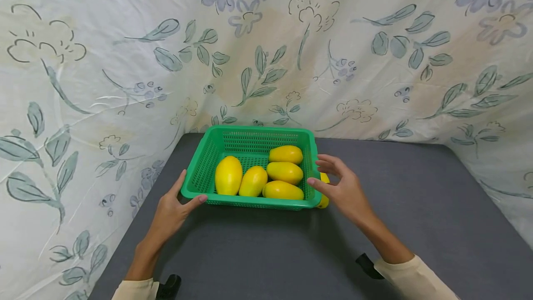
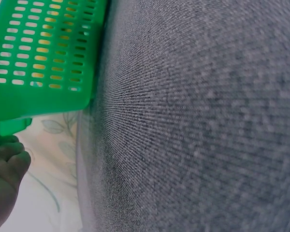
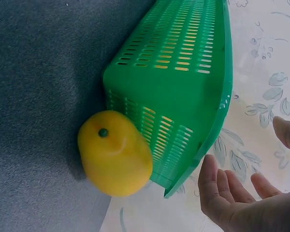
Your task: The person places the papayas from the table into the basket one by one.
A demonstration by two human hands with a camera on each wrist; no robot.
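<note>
A green plastic basket (image 1: 250, 203) with slotted walls sits on the dark grey cloth and holds several yellow mangoes (image 1: 228, 175). My left hand (image 1: 170, 212) grips its front left corner, thumb over the front rim and fingers along the left side. In the left wrist view, the fingers (image 2: 12, 157) of that hand curl up at the green rim. Beside the right rim is my right hand (image 1: 343, 189), fingers spread and holding nothing. Another mango (image 3: 115, 154), with a small green stem spot, lies outside the basket against its right wall, partly hidden in the head view.
Grey cloth (image 1: 416, 198) covers the surface around the basket. A floral curtain (image 1: 266, 59) hangs behind and along both sides, close to the basket's far edge. Beige sleeves (image 1: 414, 274) with black bands show at both wrists.
</note>
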